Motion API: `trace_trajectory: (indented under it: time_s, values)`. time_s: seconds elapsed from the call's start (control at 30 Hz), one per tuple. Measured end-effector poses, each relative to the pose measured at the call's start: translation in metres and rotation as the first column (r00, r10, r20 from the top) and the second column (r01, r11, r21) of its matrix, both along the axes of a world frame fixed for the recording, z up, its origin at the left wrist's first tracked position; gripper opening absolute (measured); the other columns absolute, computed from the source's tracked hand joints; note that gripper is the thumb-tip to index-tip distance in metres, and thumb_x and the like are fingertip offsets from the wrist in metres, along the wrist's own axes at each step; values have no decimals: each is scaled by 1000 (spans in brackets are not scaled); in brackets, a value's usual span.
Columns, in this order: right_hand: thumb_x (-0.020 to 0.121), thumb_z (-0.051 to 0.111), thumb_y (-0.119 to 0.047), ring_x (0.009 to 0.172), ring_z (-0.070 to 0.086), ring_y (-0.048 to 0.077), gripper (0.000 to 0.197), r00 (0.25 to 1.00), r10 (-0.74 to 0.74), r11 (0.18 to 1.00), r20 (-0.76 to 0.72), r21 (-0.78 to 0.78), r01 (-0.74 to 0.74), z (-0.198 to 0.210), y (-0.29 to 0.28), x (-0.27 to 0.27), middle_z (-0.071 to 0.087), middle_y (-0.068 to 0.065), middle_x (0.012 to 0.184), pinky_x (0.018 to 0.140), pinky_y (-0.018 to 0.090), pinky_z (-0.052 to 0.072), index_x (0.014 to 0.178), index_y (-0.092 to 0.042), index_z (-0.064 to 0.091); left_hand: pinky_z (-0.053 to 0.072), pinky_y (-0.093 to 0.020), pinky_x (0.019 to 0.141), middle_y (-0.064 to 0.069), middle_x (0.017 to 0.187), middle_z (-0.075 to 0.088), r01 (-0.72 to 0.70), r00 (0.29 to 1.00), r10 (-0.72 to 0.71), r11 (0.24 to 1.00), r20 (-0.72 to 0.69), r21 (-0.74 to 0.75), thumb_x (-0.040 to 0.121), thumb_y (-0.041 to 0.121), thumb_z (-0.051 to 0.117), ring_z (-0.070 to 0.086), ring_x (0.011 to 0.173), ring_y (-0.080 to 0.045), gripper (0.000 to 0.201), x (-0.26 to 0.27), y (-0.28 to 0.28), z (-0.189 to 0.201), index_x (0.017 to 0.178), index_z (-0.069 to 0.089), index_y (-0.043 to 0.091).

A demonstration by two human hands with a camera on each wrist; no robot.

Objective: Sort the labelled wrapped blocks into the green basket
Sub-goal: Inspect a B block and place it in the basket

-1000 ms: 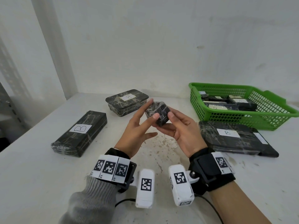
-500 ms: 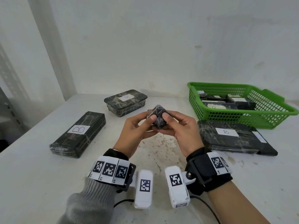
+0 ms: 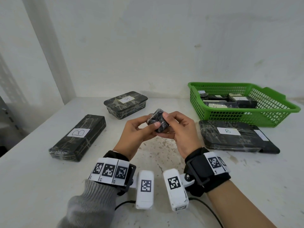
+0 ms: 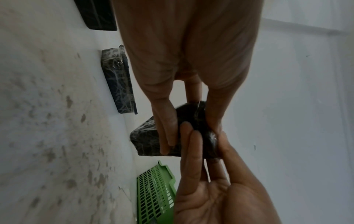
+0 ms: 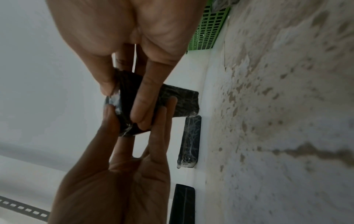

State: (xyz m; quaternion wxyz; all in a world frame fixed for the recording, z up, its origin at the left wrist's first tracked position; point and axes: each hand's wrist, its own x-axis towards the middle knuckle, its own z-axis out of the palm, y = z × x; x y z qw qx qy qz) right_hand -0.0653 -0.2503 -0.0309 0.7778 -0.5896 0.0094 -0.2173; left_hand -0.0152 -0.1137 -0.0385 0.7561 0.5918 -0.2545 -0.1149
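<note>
A small black wrapped block (image 3: 157, 119) is held above the middle of the table, and no label shows on it. My left hand (image 3: 152, 120) pinches its left side between thumb and fingers. My right hand (image 3: 165, 123) grips its right side, thumb on top. In the left wrist view the block (image 4: 145, 136) sits between my left hand (image 4: 191, 130) and the right hand's fingers (image 4: 191, 151). The right wrist view shows the block (image 5: 182, 103) in my right hand (image 5: 122, 100). The green basket (image 3: 230, 113) stands at the back right with several labelled wrapped blocks inside.
A long black block labelled B (image 3: 79, 137) lies at the left. A wrapped box with a label (image 3: 125, 104) sits behind the hands. A flat block labelled B (image 3: 230, 137) lies just in front of the basket. A white wall closes the back.
The small block has been turned between the hands. My left fingers, stretched out a second ago, have curled in onto it, and my right thumb has come over its top.
</note>
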Motion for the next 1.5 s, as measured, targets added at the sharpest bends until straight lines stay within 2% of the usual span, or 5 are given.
trace_trajectory:
  time_s: [0.5, 0.73, 1.07, 1.33, 1.5]
  values:
    - [73, 74, -39, 72, 70, 27, 40, 999, -43, 996, -18, -85, 41, 3, -1, -2, 66, 25, 87, 59, 40, 60, 70, -5, 52, 59, -38, 84, -20, 106, 71, 7, 998, -10, 999, 63, 46, 84, 9, 71, 71, 92, -29, 23, -1, 0, 2, 107, 72, 3]
    - [80, 75, -25, 69, 68, 26, 35, 995, -101, 990, -1, -94, 101, 3, -3, 0, 59, 25, 81, 53, 38, 59, 66, -5, 50, 56, -47, 91, -25, 111, 69, 18, 1000, -18, 999, 25, 29, 90, 29, 63, 66, 102, -47, 37, -2, -2, -1, 110, 71, -1]
    - [84, 70, 2, 75, 72, 28, 9, 998, 33, 997, 48, -67, -30, 3, -2, 0, 60, 22, 89, 60, 32, 60, 83, 4, 61, 57, -39, 89, -22, 106, 71, 7, 1000, -8, 999, -2, -36, 91, 28, 59, 69, 97, -33, 37, 1, 3, 5, 110, 69, -1]
    - [88, 55, -49, 67, 71, 15, 33, 997, -3, 985, -71, -172, -9, 6, -1, -1, 67, 0, 111, 55, 24, 53, 103, -23, 68, 55, -41, 94, -21, 114, 68, -9, 997, -3, 987, -76, -159, 89, 15, 63, 65, 104, -36, 33, 3, 7, 11, 117, 65, 0]
    - [98, 43, -49, 79, 66, 14, 47, 976, 57, 998, -211, -5, -60, 2, -5, 5, 60, 8, 115, 69, 30, 55, 127, -14, 56, 56, -40, 87, -9, 101, 69, 18, 998, -30, 982, -62, -189, 76, 12, 51, 64, 96, -23, 37, 5, 9, 13, 107, 70, 7]
